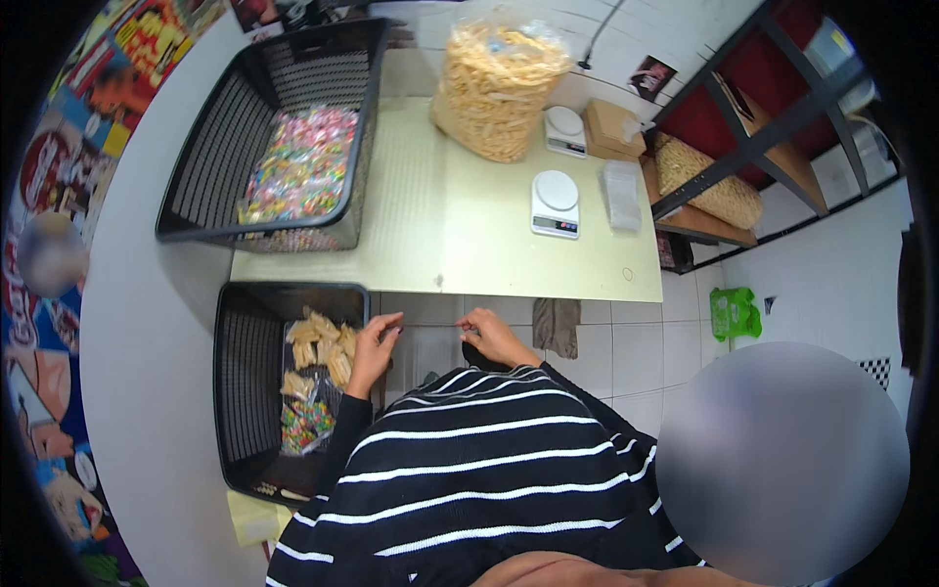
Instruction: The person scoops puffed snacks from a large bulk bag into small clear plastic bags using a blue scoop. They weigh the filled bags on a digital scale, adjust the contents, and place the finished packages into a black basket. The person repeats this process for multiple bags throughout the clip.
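Observation:
My left hand (375, 352) is beside the right rim of the lower black plastic basket (249, 389), thumb and fingers apart, nothing seen between them. In that basket lie clear bags of pale yellow stick snacks (323, 341) and bags of colourful wrapped candies (307, 424). My right hand (493, 337) hovers in front of the table's near edge, its fingers loosely curled and parted, with no object visible in it. A gap separates the two hands, over the tiled floor. Pale yellow-green, the tabletop (455, 249) lies just beyond them.
A larger black basket (198, 176) of wrapped candies (304, 169) stands on the table's left. Toward the back are a big clear bag of stick snacks (499, 95), two white scales (555, 202), a cardboard box (612, 128) and plastic bags (621, 194). A metal-framed shelf (763, 147) rises at right.

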`<state>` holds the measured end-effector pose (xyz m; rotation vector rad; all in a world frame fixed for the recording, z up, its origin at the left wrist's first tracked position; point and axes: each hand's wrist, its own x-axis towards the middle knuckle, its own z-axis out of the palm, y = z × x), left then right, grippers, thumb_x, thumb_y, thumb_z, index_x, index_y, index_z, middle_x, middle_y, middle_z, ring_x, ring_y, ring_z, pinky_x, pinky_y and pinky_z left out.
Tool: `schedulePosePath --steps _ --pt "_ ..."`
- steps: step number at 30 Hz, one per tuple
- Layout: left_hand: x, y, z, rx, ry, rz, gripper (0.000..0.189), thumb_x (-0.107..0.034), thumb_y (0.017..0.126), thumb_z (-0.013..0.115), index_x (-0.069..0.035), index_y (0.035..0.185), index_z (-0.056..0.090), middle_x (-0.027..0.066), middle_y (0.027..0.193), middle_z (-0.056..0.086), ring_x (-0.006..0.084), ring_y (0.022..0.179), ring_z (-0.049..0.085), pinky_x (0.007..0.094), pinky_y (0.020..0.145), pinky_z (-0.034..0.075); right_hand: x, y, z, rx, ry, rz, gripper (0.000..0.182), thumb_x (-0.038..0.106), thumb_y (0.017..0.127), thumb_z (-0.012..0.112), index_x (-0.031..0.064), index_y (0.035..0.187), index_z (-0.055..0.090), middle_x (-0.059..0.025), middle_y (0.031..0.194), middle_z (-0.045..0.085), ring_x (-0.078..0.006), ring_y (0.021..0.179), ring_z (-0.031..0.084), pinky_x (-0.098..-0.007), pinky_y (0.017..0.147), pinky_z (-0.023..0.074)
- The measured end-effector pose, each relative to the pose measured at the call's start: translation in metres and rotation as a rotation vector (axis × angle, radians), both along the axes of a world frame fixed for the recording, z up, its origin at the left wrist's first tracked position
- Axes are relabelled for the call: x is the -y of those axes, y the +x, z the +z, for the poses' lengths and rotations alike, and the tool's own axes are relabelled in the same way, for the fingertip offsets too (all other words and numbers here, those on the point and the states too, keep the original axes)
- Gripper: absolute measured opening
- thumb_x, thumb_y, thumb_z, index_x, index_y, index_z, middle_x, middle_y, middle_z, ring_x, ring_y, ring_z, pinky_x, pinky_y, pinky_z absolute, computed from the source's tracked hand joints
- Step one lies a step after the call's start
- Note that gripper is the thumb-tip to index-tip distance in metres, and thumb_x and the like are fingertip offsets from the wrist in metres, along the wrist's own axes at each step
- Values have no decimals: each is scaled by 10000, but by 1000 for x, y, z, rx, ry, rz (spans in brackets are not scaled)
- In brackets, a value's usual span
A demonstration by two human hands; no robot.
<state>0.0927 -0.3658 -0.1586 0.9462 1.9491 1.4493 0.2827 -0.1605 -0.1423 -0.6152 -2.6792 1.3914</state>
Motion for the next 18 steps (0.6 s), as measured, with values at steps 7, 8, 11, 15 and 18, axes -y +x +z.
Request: schedulePosePath --steps 7,8,11,15,18 --pt "-95 38 26 37 -50 -302 272 -69 908 649 -15 1174 667 129 1059 689 236 1001 680 318 848 517 -54 35 -23 -8 -16 -140 246 130 829 720 13 1042 679 -162 970 644 -311 910 623 -399 831 501" --pt "-105 41 25 25 -60 -332 272 -73 908 650 -17 1174 668 129 1059 689 236 1000 680 321 846 518 -65 40 -25 -13 -31 -165 246 127 825 723 12 1039 681 -163 964 645 -305 894 628 -396 820 506" --pt "-142 42 30 10 -76 -374 260 -80 906 659 -17 1158 673 129 1061 692 235 1000 682 331 854 522 -114 52 -43 -70 -132 -287 248 116 817 729 10 1039 692 -153 949 649 -272 859 645 -376 804 518" --pt "-192 44 33 13 -48 -317 227 -56 913 649 -4 1132 678 132 1070 696 230 981 688 323 869 526 -192 75 -41 -137 -168 -464 253 103 821 727 16 1057 703 -134 950 663 -239 861 649 -350 810 521" --pt "-227 52 44 14 9 -287 225 -34 923 628 3 1141 674 136 1075 695 235 988 687 317 875 532 -268 98 -53 -118 37 -598 238 100 850 721 12 1069 691 -116 960 657 -198 862 651 -309 792 517"
